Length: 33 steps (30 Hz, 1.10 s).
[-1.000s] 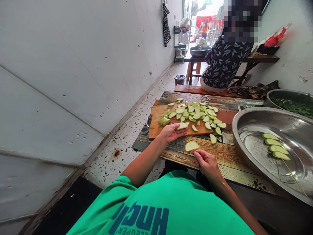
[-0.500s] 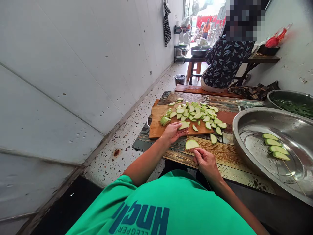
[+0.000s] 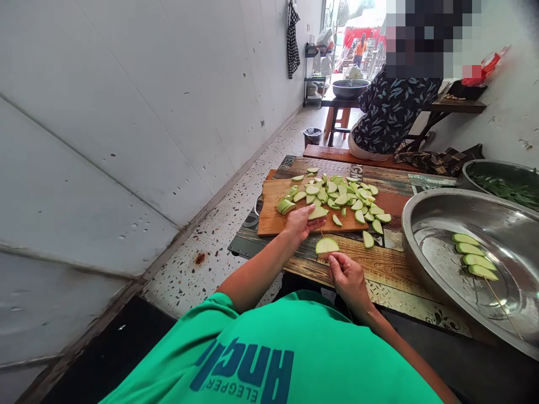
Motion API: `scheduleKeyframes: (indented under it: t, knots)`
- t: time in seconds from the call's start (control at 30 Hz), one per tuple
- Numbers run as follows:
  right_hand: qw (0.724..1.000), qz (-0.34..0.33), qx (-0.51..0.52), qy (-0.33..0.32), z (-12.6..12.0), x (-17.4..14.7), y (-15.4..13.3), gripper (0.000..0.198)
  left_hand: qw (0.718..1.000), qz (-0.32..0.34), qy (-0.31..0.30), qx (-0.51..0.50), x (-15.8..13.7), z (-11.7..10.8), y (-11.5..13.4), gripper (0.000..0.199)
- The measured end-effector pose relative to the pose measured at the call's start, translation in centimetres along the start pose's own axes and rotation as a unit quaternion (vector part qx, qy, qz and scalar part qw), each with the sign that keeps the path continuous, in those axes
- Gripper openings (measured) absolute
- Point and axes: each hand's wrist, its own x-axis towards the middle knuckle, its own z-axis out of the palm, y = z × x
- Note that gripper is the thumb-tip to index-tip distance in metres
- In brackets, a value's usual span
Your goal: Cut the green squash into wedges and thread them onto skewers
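My left hand [image 3: 301, 222] grips a pale half-moon slice with a thin green rim [image 3: 318, 212], which looks like zucchini, above the near edge of a wooden cutting board [image 3: 272, 223]. Closed round a thin wooden skewer [image 3: 320, 230], my right hand [image 3: 348, 276] is just below and to the right. One half-moon slice [image 3: 327, 246] is threaded on that skewer. Its far end reaches up to the slice in my left hand; whether it has pierced it I cannot tell. Many loose slices [image 3: 332, 193] are heaped on the board and spill onto the table.
On the right of the patterned table [image 3: 391, 280] stands a wide metal basin [image 3: 425, 269], holding a skewer of several slices [image 3: 475, 261]. Behind it is a basin of green vegetables [image 3: 505, 185]. A person [image 3: 391, 112] sits on the bench [image 3: 324, 152] ahead. A wall [image 3: 126, 112] runs along the left.
My right hand and the skewered slice have shifted slightly left and up, towards the left hand. The left hand keeps its hold on its slice. The whole view has turned a little.
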Motion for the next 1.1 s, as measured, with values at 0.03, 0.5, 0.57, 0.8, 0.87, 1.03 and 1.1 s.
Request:
scheduleKeyframes:
  t: [0.03, 0.5, 0.57, 0.8, 0.87, 1.03, 1.1]
  knots:
    - [1.0, -0.003, -0.003, 0.004, 0.1, 0.0, -0.1, 0.032, 1.0, 0.003, 0.001, -0.005, 0.1, 0.0, 0.0, 0.007]
    - [0.999, -0.01, -0.023, 0.046, 0.3, 0.5, -0.6, 0.032, 1.0, 0.002, 0.001, 0.004, -0.3, 0.7, -1.0, 0.008]
    - [0.999, -0.01, -0.02, 0.048, 0.2, 0.6, -0.6, 0.032, 1.0, 0.002, -0.002, 0.003, -0.1, 0.5, -1.2, 0.007]
    - [0.977, 0.103, 0.186, -0.007, 0.7, 0.6, -0.2, 0.035, 1.0, -0.005, -0.011, -0.004, -0.3, 0.4, -1.2, 0.006]
    - [0.953, 0.148, 0.263, -0.036, 0.9, 0.7, -0.1, 0.037, 1.0, -0.01, -0.007, -0.004, -0.4, 0.4, -1.0, 0.007]
    - [0.98, 0.097, 0.176, 0.001, 0.8, 1.1, -0.2, 0.036, 1.0, -0.007, 0.006, -0.009, -0.6, 0.5, -0.9, 0.007]
    - [0.996, 0.028, 0.068, 0.044, 0.5, 1.1, -0.4, 0.033, 1.0, -0.003, 0.006, -0.01, -0.6, 0.5, -1.0, 0.007]
